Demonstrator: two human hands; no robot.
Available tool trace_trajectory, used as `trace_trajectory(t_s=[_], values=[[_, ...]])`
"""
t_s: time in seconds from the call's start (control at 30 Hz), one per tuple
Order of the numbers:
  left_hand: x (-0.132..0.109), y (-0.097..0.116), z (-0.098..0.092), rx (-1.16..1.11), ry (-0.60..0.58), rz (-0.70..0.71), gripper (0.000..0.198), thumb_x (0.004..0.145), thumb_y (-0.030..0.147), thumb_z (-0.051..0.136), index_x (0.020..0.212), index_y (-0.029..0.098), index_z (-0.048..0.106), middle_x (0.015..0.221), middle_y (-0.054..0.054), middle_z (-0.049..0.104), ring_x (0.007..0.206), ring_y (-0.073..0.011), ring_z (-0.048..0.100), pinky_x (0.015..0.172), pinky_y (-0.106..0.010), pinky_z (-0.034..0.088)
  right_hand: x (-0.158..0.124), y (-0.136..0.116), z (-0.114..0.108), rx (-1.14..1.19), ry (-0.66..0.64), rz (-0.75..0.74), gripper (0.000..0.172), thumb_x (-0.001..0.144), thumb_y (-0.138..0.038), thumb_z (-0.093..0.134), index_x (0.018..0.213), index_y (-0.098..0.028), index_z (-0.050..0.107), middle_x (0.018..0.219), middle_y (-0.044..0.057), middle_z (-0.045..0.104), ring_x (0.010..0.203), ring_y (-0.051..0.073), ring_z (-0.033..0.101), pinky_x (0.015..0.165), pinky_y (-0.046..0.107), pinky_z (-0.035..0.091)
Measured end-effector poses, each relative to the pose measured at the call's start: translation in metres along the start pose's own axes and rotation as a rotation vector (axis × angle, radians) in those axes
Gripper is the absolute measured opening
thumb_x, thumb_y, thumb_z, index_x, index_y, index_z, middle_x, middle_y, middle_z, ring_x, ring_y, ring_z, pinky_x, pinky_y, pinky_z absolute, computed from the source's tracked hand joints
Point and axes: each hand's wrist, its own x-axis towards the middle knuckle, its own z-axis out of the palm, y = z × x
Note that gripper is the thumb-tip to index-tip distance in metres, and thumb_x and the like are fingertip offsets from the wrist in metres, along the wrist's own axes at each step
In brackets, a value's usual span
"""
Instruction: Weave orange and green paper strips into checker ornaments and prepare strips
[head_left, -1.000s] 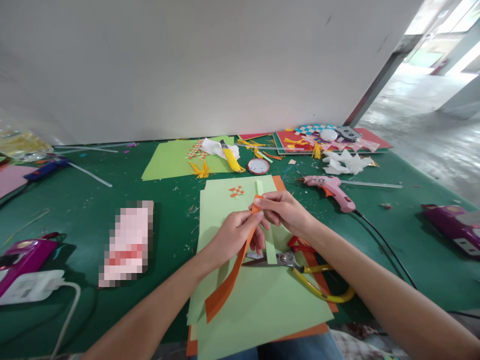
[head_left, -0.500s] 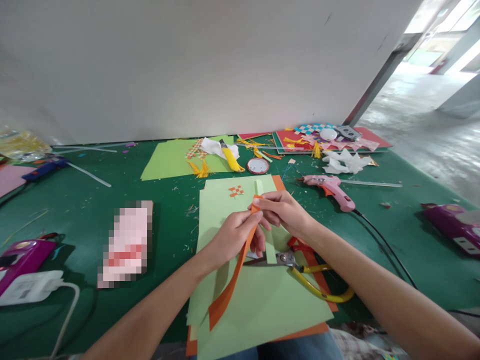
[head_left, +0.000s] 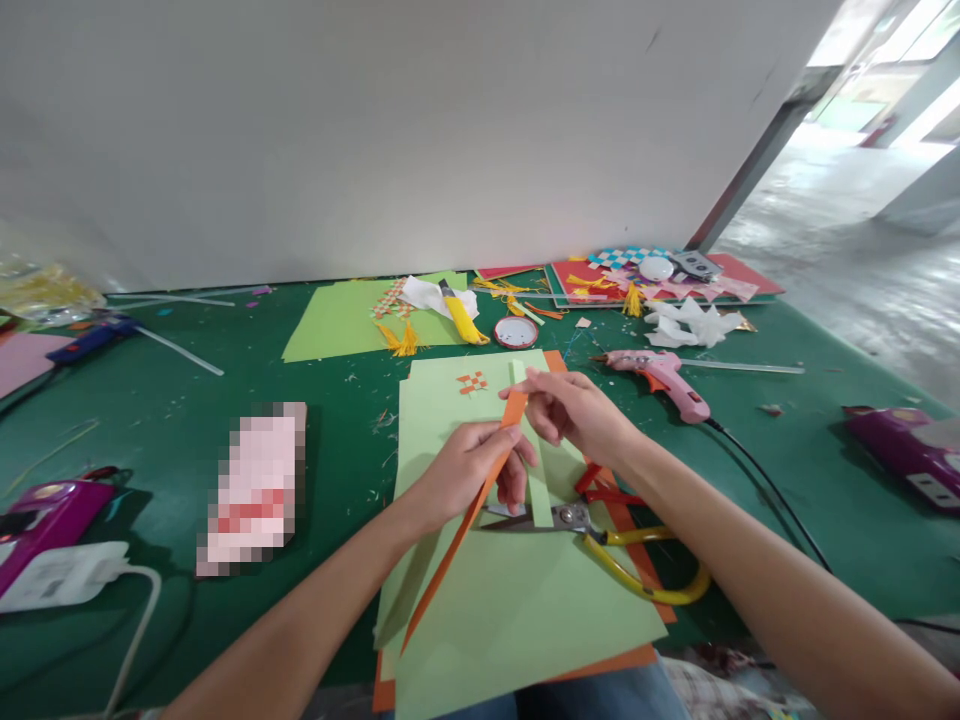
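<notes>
My left hand (head_left: 480, 465) pinches an orange paper strip (head_left: 457, 535) between thumb and fingers. The strip slants down toward me, its lower end hanging over light green paper sheets (head_left: 525, 610). At the strip's upper end is my right hand (head_left: 574, 415), fingers bent, with a fingertip against the paper. Beneath my hands lies a narrow light green strip (head_left: 541, 495), crossing the blades of scissors (head_left: 574, 517) with yellow and red handles. A small woven orange and green paper piece (head_left: 472, 382) rests near the sheets' top edge.
A pink glue gun (head_left: 660, 378) with a cord lies to the right. A blurred pink object (head_left: 255, 490) is at left, near a purple device (head_left: 52, 520). Toward the wall are a yellow-handled cutter (head_left: 461, 312), a round lid (head_left: 516, 332), tassels (head_left: 405, 340) and crumpled tissue (head_left: 694, 322).
My right hand has shifted slightly right and up along the strip's top, its thumb lifting from the pinch. The strip's lower end has swung left and turned edge-on.
</notes>
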Motion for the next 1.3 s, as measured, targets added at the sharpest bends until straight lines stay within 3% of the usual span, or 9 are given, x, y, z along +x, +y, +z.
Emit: trace_trajectory(t_s=[0.1,0.27,0.67,0.83,0.97,1.3], values=[[-0.001,0.002,0.001,0.007,0.009,0.011,0.034,0.094,0.038,0.041,0.077,0.014,0.059,0.052,-0.001,0.060,0.044,-0.0124,0.057,0.049,-0.023,0.045,0.000,-0.003,-0.003,-0.019,0.017,0.009,0.044,0.086,-0.053,0.050,0.080,-0.014,0.069,0.042,-0.004,0.048,0.037,0.007,0.039,0.040,0.024,0.026],[-0.001,0.003,0.001,0.002,0.011,0.024,0.032,0.094,0.037,0.042,0.076,0.015,0.057,0.051,0.000,0.060,0.044,-0.0124,0.057,0.050,-0.024,0.046,-0.003,-0.002,0.003,-0.150,-0.117,0.026,0.031,0.079,-0.042,0.065,0.065,-0.014,0.064,0.045,-0.004,0.049,0.043,0.006,0.041,0.043,0.022,0.029],[-0.003,0.002,0.002,0.019,-0.047,-0.007,0.035,0.094,0.038,0.043,0.074,0.014,0.058,0.053,-0.002,0.062,0.048,-0.0121,0.059,0.052,-0.023,0.045,-0.002,-0.003,-0.007,-0.149,0.029,-0.077,0.038,0.078,-0.040,0.066,0.053,-0.017,0.049,0.041,-0.006,0.046,0.039,0.005,0.037,0.042,0.023,0.025],[-0.001,0.000,0.002,0.032,-0.012,0.011,0.033,0.094,0.037,0.043,0.074,0.014,0.057,0.052,-0.001,0.061,0.047,-0.0124,0.058,0.052,-0.023,0.046,-0.001,-0.001,-0.003,-0.173,-0.039,-0.026,0.028,0.077,-0.041,0.068,0.068,-0.015,0.061,0.045,-0.006,0.049,0.041,0.006,0.041,0.043,0.022,0.029],[-0.001,-0.002,0.002,0.030,0.006,0.019,0.032,0.094,0.037,0.044,0.076,0.014,0.056,0.053,-0.001,0.061,0.047,-0.0125,0.058,0.052,-0.024,0.047,-0.001,0.001,-0.001,-0.202,-0.115,-0.011,0.029,0.072,-0.039,0.072,0.064,-0.013,0.062,0.047,-0.005,0.050,0.043,0.006,0.042,0.044,0.022,0.032],[-0.002,0.000,0.003,0.080,-0.017,0.000,0.035,0.095,0.039,0.042,0.076,0.014,0.057,0.053,-0.001,0.061,0.048,-0.0122,0.058,0.053,-0.023,0.046,-0.001,-0.004,-0.010,-0.170,-0.005,-0.065,0.034,0.073,-0.037,0.072,0.055,-0.015,0.053,0.043,-0.005,0.049,0.040,0.005,0.041,0.043,0.023,0.029]])
